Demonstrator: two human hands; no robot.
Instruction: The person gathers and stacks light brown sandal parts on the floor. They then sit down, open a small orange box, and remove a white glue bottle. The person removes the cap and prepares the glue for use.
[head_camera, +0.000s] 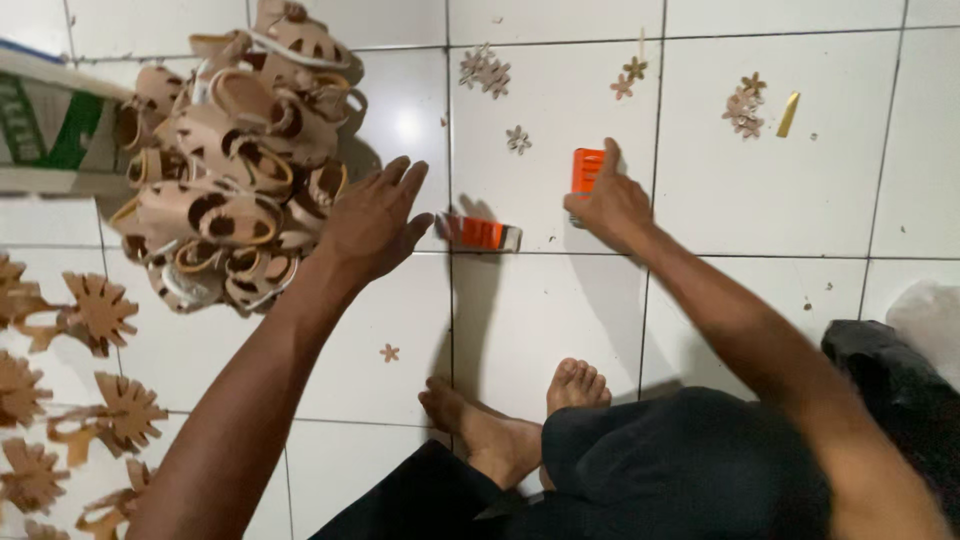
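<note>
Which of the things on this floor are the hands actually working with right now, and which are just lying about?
In hand:
- right hand on the upright orange box
- left hand open, between the strap pile and the lying orange box

Lying about:
- small flower cutouts
- large flower cutouts
- yellow strip
- cardboard box
- dark cloth

Dim overall; overhead light glares on the tile floor (405, 125) just above the left hand (375, 220) fingers, shadows fall toward the person, edges perhaps slightly soft.
</note>
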